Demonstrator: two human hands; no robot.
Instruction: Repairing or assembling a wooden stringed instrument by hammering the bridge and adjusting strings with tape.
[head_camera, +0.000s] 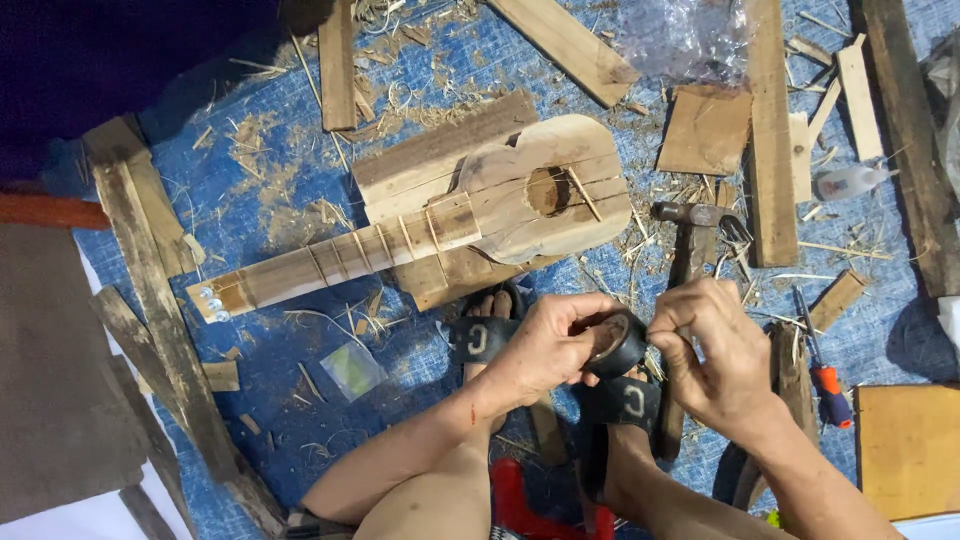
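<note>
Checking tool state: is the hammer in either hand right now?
No. The hammer lies on the blue mat, while the left hand holds a roll of black tape that the right hand picks at.

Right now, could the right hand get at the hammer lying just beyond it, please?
Probably yes: the hammer lies uncovered just past the right hand, though that hand is busy on the black tape roll.

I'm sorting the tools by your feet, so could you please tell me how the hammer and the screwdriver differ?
The hammer has a dark metal head and a plain wooden handle; the screwdriver has a thin shaft and an orange-and-blue grip. The hammer looks larger and lies closer to the right hand. Both lie unheld on the blue tarp.
</note>
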